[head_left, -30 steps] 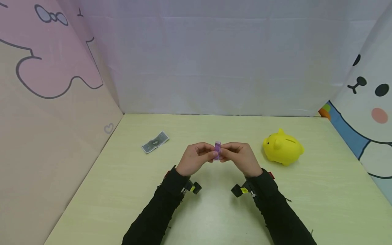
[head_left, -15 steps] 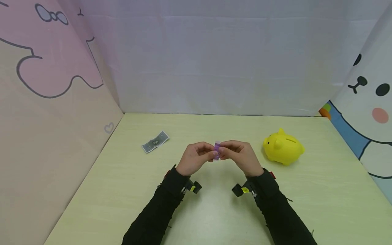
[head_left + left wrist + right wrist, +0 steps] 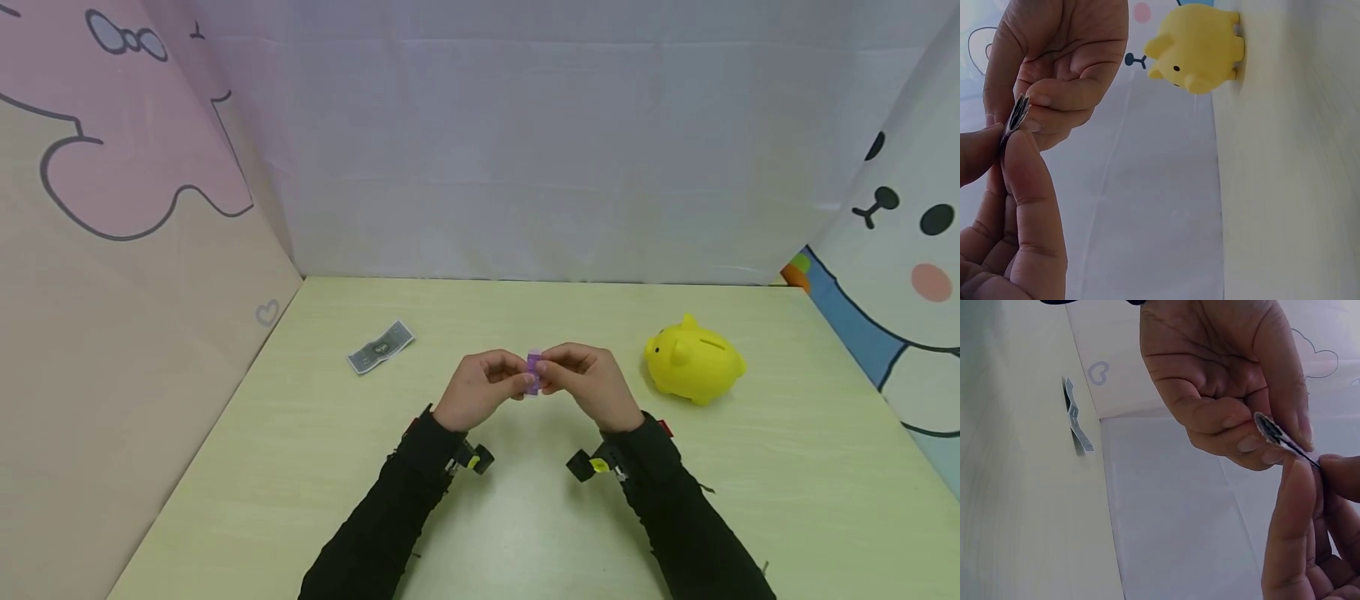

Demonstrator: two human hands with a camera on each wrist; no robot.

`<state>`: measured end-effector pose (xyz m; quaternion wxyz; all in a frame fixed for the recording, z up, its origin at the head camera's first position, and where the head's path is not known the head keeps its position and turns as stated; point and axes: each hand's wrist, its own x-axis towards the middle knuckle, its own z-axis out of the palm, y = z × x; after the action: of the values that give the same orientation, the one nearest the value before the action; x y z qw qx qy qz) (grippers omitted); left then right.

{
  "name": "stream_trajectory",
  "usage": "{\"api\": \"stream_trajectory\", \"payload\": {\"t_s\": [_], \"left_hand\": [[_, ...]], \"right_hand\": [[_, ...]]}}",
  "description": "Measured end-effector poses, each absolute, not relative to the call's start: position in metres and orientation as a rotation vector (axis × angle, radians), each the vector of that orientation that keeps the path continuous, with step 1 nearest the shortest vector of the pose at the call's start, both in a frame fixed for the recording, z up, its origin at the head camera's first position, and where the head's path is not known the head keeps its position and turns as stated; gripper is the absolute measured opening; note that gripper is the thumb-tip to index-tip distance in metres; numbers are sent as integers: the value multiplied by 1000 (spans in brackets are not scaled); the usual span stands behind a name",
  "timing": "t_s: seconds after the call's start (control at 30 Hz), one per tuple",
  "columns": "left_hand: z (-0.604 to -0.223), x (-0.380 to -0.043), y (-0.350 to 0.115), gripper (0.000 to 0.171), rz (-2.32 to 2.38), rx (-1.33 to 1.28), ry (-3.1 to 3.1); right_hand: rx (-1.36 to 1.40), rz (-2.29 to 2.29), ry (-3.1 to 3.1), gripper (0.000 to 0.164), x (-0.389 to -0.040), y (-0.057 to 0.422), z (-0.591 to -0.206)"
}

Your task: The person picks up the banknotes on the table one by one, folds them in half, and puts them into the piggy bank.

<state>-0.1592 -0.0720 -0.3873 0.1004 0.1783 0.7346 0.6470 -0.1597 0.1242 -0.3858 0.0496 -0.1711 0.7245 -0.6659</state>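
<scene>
Above the middle of the table, both hands pinch a small, narrow strip of folded purple paper, seemingly a folded banknote (image 3: 533,363). My left hand (image 3: 480,390) grips its left side between thumb and fingers, and my right hand (image 3: 590,385) grips its right side. Several stacked layers show at the end of the folded banknote (image 3: 1017,116) in the left wrist view; the fingertips cover much of its faces. To the right stands a yellow piggy bank (image 3: 693,364) with a slot on its back. Left of the hands, a creased grey-green banknote (image 3: 381,347) lies on the table.
The pale table (image 3: 300,492) runs back to a whitish curtain (image 3: 525,167). Printed cloth panels with cartoon figures flank it on both sides. A small dark camera is strapped at each wrist, below the hands.
The folded purple banknote has shifted slightly and turned a little between the fingertips. Both hands stay almost in place; the piggy bank and the grey-green banknote have not moved.
</scene>
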Motion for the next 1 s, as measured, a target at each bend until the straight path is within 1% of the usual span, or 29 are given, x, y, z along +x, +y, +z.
{"api": "stream_trajectory", "payload": {"t_s": [0.23,0.67,0.83,1.0], "left_hand": [[-388,-159,-72,17,1889,526,2181],[-388,-161,-72,16,1878,496,2215],[-388,-161,-71,15,1851,450,2226],[-387,-160,-72,15,1843,438,2221]], "right_hand": [[-564,-2025,2205,23,-160,123,-388],[-549,-1980,2310,24,-164,127,-391],[-480,-1930,2486,27,-168,140,-388],[-448,-1825,2695,33,-174,164,-382]]}}
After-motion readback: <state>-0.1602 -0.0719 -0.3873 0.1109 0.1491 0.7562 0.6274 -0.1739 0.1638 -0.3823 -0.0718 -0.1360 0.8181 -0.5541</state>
